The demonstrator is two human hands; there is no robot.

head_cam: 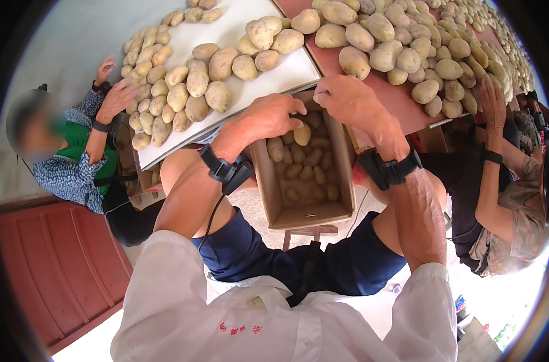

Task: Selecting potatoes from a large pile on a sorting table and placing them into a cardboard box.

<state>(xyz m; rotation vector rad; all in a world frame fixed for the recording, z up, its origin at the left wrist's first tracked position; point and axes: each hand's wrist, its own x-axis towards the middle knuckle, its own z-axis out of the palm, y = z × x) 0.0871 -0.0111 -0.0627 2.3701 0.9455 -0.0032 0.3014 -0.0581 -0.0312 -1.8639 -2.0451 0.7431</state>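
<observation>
Between my knees stands an open cardboard box with several small potatoes in its bottom. My left hand is over its far left corner, fingers and thumb parted with nothing between them. Just below those fingertips is a brighter potato; whether it is in the air or resting on others is unclear. My right hand is at the box's far right corner with curled fingers, and its palm is hidden. A larger potato lies on the red tabletop just beyond it.
A white tabletop on the left carries several loose potatoes. On the red tabletop a large potato heap spreads right. One person's hands are by the left potatoes; another person's hand touches the right heap. A cable hangs from my left wrist strap.
</observation>
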